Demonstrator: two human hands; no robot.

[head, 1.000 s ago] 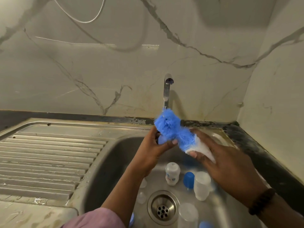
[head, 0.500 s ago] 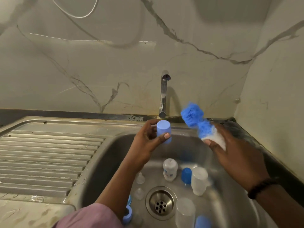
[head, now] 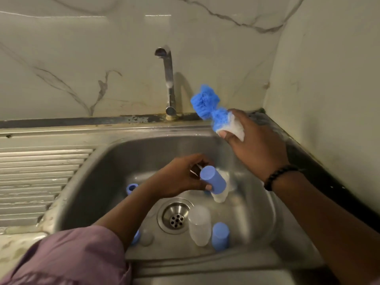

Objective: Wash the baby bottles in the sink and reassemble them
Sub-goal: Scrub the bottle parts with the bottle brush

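Left hand [head: 181, 175] grips a blue cylindrical plastic bottle cap [head: 212, 178], tilted, above the centre of the stainless steel sink basin [head: 115, 167]. Right hand [head: 255, 145], at 1 o'clock from the left, clasps a blue-and-white bristled bottle brush [head: 209, 105], bristles pointing to 11 o'clock. On the basin floor: round steel drain [head: 176, 218]; a translucent plastic bottle body [head: 199, 225] and a second blue cap [head: 220, 236] at 4 o'clock of it; a blue ring [head: 131, 188] at 10 o'clock. Chrome tap [head: 168, 83] stands at 12 o'clock.
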